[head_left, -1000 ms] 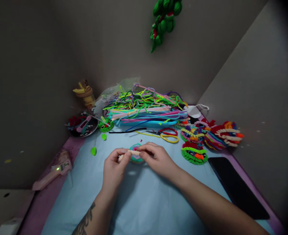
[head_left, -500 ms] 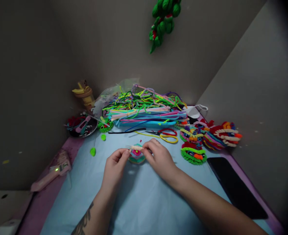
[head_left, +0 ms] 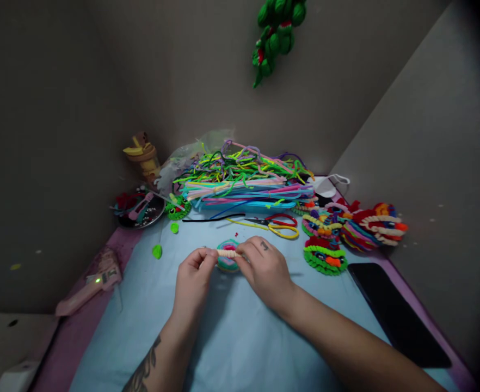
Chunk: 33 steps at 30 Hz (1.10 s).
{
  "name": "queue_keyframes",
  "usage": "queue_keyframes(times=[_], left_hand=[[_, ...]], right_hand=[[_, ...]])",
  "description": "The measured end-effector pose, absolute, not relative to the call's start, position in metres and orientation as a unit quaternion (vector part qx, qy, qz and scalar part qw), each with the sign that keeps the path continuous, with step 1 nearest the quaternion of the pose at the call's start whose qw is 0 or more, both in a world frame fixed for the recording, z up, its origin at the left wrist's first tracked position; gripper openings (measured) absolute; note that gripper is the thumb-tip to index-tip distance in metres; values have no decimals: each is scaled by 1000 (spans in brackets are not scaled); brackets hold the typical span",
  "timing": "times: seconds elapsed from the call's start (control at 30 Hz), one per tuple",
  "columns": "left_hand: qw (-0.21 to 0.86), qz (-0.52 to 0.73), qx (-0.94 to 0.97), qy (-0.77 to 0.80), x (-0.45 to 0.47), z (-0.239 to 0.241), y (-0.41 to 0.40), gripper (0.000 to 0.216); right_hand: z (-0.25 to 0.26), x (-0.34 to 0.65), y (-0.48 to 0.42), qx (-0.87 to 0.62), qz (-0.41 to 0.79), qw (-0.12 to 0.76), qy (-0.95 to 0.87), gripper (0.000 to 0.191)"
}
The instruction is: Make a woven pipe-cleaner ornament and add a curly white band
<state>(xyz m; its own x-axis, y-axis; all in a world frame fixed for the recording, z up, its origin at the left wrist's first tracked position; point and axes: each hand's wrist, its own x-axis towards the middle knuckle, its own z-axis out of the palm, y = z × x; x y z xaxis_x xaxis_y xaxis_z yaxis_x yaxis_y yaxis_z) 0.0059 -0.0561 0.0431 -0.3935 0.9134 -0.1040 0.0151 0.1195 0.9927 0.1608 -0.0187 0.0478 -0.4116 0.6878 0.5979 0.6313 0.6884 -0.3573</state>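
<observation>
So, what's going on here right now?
A person holds a cream coiled strip between both hands, the left hand pinching one end and the right hand the other. In this view it crosses in front of a round multicoloured piece on the blue sheet. The scissors lie beyond the hands, and a pink glue gun with a green light lies off to the left; neither is in a grip.
</observation>
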Motion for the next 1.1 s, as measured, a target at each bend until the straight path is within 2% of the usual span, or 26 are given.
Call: queue_keyframes(times=[0.07,0.2,0.4,0.83,1.1], left_hand=[[401,553,370,629,5,43,-57,25],[401,548,367,636,4,44,-58,25],[411,547,377,624,5,49,-57,27],[422,550,375,615,7,46,-57,28],[385,529,397,644,3,42,-57,30]], right_hand=[[48,161,-18,-394,94,376,-833,6],[49,163,-16,-386,202,343,-832,14],[49,165,-12,-392,242,357,-813,13],[41,162,-13,-410,179,404,-798,11],[41,162,-17,-377,73,410,-827,8]])
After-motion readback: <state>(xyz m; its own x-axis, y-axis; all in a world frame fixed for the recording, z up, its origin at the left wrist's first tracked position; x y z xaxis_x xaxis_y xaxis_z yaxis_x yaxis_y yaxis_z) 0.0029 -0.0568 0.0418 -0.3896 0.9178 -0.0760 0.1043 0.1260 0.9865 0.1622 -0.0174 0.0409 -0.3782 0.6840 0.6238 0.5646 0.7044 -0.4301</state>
